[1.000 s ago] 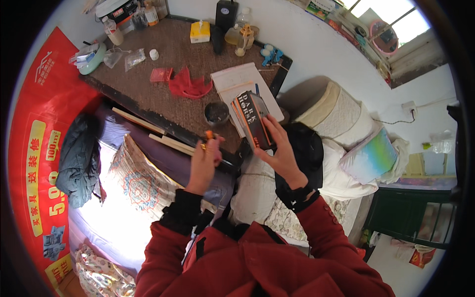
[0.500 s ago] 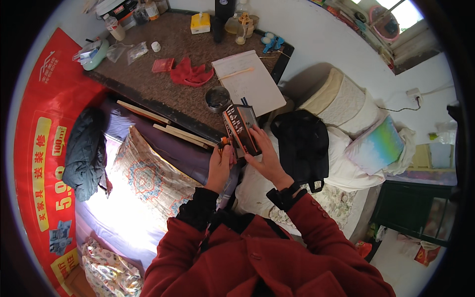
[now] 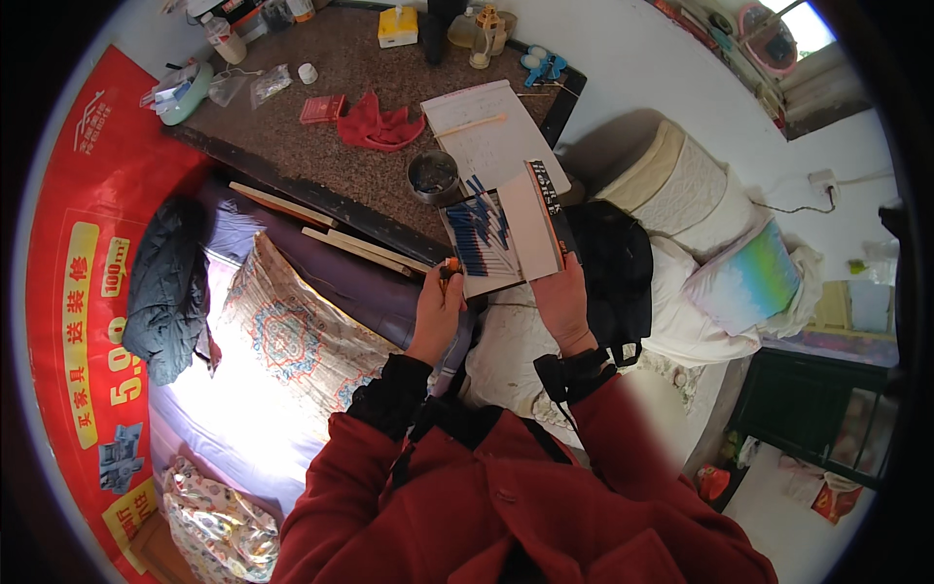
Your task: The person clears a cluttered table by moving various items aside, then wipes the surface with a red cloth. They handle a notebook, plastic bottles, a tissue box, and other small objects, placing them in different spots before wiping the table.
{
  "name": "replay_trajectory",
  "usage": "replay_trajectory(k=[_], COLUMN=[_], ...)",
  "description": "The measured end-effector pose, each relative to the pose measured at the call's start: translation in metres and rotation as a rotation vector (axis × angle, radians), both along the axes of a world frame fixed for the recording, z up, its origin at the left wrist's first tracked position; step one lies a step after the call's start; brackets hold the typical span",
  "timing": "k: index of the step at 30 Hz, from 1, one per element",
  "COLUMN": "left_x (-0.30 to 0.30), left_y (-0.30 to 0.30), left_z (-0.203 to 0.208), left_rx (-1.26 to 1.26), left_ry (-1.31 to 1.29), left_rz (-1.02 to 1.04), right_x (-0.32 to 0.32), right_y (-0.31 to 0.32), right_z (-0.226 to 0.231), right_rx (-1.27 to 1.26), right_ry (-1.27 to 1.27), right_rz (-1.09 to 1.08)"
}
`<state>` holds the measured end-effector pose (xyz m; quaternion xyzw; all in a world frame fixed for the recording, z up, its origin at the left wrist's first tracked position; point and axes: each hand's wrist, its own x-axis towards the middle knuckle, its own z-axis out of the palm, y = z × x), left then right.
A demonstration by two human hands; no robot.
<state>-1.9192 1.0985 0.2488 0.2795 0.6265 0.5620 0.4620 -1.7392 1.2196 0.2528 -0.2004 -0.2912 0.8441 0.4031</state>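
Observation:
An opened shallow box point(image 3: 527, 229) is held before me, its pale flap swung to the right, with a dark lettered edge. Inside lie several thin sticks point(image 3: 479, 238) with dark blue upper parts and pale lower ends; their exact kind I cannot make out. My right hand point(image 3: 562, 304) grips the box at its lower right. At the lower left corner of the box, my left hand point(image 3: 438, 316) is closed around a small orange-and-dark object point(image 3: 452, 265), mostly hidden by the fingers. Just beyond the box stands a dark round tin point(image 3: 434, 177) on the table.
The brown table point(image 3: 282, 127) carries a red cloth point(image 3: 379, 125), a red packet point(image 3: 323, 109), an open notebook point(image 3: 486, 122) and a yellow box point(image 3: 397, 27). To the right lies a black bag point(image 3: 613, 277). A patterned pillow point(image 3: 292, 341) rests on the bed at left.
The box has gone from closed to open, showing the sticks inside. My right hand has shifted right and slightly down with the flap. My left hand stays near the same spot.

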Motion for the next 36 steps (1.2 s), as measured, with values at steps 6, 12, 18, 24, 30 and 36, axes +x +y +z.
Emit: replay_trajectory(k=[6,12,18,24,30,36], left_x=[0.002,-0.003,-0.013,-0.007,-0.008,-0.009], left_y=[-0.001,-0.006,0.001,-0.001,-0.009,-0.017], left_z=[-0.012,-0.013,-0.011,-0.003,-0.003,-0.019], left_rx=[-0.057,-0.032,-0.076,-0.060,-0.139,-0.148], left_ry=[0.126,0.137,-0.034,-0.191,-0.230,-0.305], left_rz=[-0.027,-0.067,-0.047,0.041,0.164,0.136], right_x=[0.007,0.011,0.003,-0.022,-0.031,-0.039], right_y=[-0.006,-0.010,-0.007,-0.027,-0.032,-0.024], right_z=[0.002,-0.014,-0.003,0.019,0.006,-0.010], right_rx=[-0.037,-0.075,0.137,1.013,1.129,1.087], right_ry=[-0.039,-0.053,-0.399,-0.920,-1.095,-1.137], right_rz=[-0.021,-0.047,-0.003,0.059,0.037,-0.048])
